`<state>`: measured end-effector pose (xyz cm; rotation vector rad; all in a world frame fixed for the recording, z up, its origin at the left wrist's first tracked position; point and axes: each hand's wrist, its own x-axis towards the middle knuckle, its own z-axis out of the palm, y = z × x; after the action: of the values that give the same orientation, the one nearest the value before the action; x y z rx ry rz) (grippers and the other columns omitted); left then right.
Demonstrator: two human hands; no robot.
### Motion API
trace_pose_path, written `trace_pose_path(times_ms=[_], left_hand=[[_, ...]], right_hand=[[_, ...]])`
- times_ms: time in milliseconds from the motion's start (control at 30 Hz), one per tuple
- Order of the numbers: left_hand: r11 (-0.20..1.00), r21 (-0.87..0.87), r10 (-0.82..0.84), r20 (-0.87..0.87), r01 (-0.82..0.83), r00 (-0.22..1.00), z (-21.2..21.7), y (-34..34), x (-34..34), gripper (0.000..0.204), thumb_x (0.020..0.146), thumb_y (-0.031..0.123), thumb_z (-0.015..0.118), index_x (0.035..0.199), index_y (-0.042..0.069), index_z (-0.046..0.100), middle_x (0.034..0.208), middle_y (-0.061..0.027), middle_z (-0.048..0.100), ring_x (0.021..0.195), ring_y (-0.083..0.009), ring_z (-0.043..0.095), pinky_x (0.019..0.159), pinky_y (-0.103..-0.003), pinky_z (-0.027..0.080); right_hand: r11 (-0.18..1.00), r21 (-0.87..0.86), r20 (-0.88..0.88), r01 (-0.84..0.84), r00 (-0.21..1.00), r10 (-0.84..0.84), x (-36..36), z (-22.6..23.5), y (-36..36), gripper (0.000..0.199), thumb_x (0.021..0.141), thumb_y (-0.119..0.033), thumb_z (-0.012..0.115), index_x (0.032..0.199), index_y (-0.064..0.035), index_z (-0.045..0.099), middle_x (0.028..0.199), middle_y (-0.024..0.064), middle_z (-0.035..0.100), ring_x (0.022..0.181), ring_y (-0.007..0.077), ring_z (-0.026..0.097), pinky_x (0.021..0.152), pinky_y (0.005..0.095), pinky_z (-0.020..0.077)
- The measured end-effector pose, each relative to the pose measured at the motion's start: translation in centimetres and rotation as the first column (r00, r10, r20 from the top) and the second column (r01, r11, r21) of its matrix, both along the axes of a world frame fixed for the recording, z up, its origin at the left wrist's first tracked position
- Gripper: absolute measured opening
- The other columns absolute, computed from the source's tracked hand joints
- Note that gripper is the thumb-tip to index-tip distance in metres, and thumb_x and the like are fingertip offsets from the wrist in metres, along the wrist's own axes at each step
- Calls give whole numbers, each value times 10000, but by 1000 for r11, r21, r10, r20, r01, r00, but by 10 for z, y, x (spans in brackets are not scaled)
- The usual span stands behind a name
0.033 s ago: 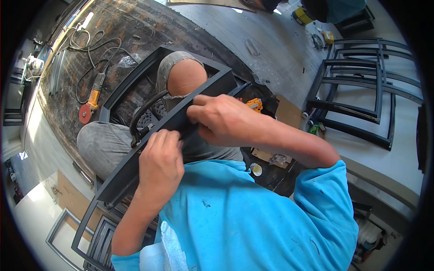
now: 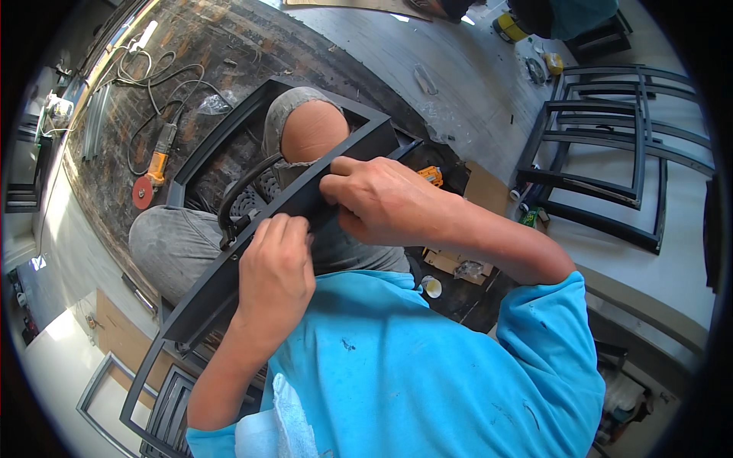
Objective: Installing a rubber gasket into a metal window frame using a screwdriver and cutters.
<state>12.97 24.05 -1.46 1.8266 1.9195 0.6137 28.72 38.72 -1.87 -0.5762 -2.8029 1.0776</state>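
A dark metal frame (image 2: 205, 296), like a window frame, lies across my lap, its near bar slanting up to the right. My left hand (image 2: 276, 263) has its fingers curled against this bar, fingertips partly hidden. Farther up the same bar, my right hand (image 2: 378, 197) is closed at its edge, the thumb tucked beneath. Whether a thin strip is also pinched in either hand, I cannot tell. Behind the bar, a thick black hose or strip (image 2: 233, 195) loops between my knees, beside a perforated grey piece (image 2: 248, 202).
An angle grinder (image 2: 158, 159) with a red disc and coiled cord lies on the floor at left. An orange power tool (image 2: 431, 175) sits past my right wrist. Several dark frames (image 2: 595, 181) are stacked at right. A person's sleeve (image 2: 584, 15) shows at the top.
Both hands have shifted slightly to the right, the left one also a little upward along the bar. The frame stays nearly in place.
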Motion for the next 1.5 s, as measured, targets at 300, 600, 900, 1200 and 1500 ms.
trace_pose_path(times_ms=[300, 600, 900, 1200, 1500], left_hand=[[997, 74, -34, 43, 31, 998, -5, 19, 15, 107, 833, -46, 613, 934, -27, 586, 875, -185, 592, 846, -393, 592, 741, -475, 473], [978, 189, -76, -63, 87, 995, -8, 25, 18, 81, 812, 2, 601, 892, 2, 590, 854, -162, 593, 840, -368, 608, 741, -454, 512], [970, 238, -40, -48, 51, 998, 8, -29, -11, 235, 813, 115, 644, 1022, 13, 682, 985, -109, 648, 912, -280, 633, 813, -384, 524], [887, -196, 403, -112, -418, 908, 45, -221, -131, 238, 777, 45, 780, 1004, 13, 716, 990, -103, 710, 969, -319, 642, 910, -399, 494], [902, -46, 428, -33, -429, 903, 11, -251, -146, 224, 765, 33, 782, 971, 14, 696, 1013, -117, 706, 986, -325, 666, 883, -395, 507]], right_hand=[[1000, -4, -59, 17, 998, -17, 13, -8, 4, 176, 759, -40, 686, 897, 24, 597, 877, 174, 583, 756, 402, 629, 656, 471, 508], [994, 15, -82, 112, 990, -111, 24, 2, 5, 284, 758, 3, 658, 1040, -30, 654, 1005, 166, 629, 856, 393, 665, 722, 459, 548], [941, 93, -35, 324, 946, -322, 78, -4, 23, 256, 872, 98, 607, 1100, -4, 663, 1076, 95, 644, 921, 166, 629, 802, 290, 504], [179, -936, -60, 304, 361, -930, 123, -98, 64, 534, 1019, -338, 578, 1424, 1, 500, 1321, 101, 599, 1102, 190, 598, 1021, 341, 464], [206, -841, 69, 500, 476, -877, 38, -69, 65, 546, 1011, -395, 535, 1369, 15, 575, 1269, 153, 654, 1174, 236, 632, 1008, 374, 493]])
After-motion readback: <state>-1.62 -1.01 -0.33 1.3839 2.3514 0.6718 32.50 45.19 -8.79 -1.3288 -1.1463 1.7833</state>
